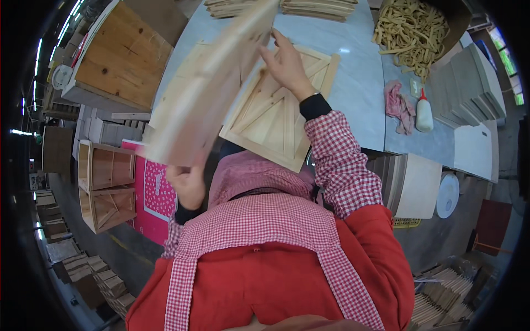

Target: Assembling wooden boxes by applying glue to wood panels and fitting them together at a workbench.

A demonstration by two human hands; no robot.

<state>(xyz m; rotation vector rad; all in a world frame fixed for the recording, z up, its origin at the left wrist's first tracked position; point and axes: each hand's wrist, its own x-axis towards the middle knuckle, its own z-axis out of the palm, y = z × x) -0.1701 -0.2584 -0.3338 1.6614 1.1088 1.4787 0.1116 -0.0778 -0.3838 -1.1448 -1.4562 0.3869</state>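
A pale wooden panel point(204, 94) is tilted up on edge in front of me, blurred by motion. My left hand point(189, 185) grips its lower end, the fingers partly hidden behind the wood. At its upper right edge, my right hand point(286, 62) pinches the panel between thumb and fingers. Beneath and to the right, a framed wooden panel point(276, 124) with diagonal braces lies on the blue-grey table point(359, 94), its near corner over the front edge. Part of another pale board point(185, 71) shows behind the raised panel.
Stacked wooden pieces point(320, 7) lie at the far edge. To the right are a box of yellowish strips point(411, 33), a pink rag point(399, 107), a white bottle with a red tip point(424, 113) and grey boards point(466, 83). A large wooden box point(124, 55) stands left.
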